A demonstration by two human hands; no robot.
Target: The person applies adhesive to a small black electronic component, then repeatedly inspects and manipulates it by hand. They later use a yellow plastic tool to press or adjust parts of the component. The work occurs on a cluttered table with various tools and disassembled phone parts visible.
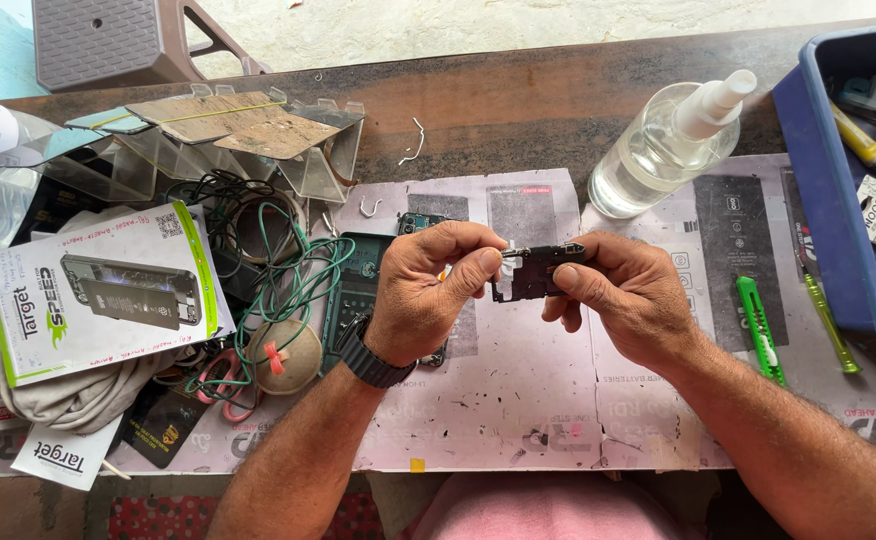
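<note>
Black phone part (pixel 536 272) | long axis left-right | pinched by left hand (pixel 428 290), right hand (pixel 623 295)

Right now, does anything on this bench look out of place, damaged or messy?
Yes, the left side is untidy: green wires lie tangled beside a white package tilted on crumpled cloth. The clear bottle lies on its side. The paper mat is scuffed. The left hand and right hand hold a small dark part.
</note>
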